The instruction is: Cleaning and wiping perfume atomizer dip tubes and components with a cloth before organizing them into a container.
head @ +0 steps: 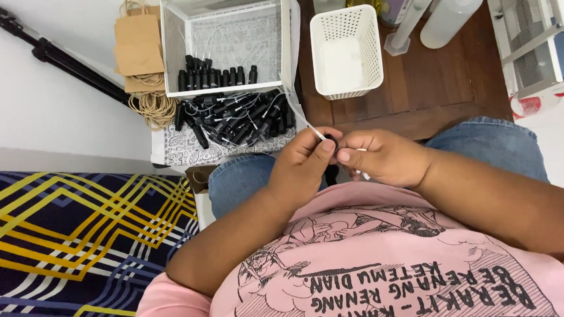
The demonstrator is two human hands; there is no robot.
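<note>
Pink shirt [388, 268] fills the bottom edge, above it blue shorts [484, 143] over the lap. Left of the lap lies a patterned blanket [64, 250]. Beyond the knees, a wooden table [431, 88] carries a white basket [346, 51] with bare wood to its right. Left hand [304, 167] and right hand [383, 157] meet over the lap, both pinching a small black cap [332, 142] with a white tube [306, 120].

A white perforated basket [346, 51] is sitting on the dark wooden table [431, 88], near 2 translucent bottles [449, 5]. Brown paper bags [138, 47] are lying against the wall, beside a black tripod leg [49, 51]. A patterned blanket [77, 250] is spreading below.
</note>
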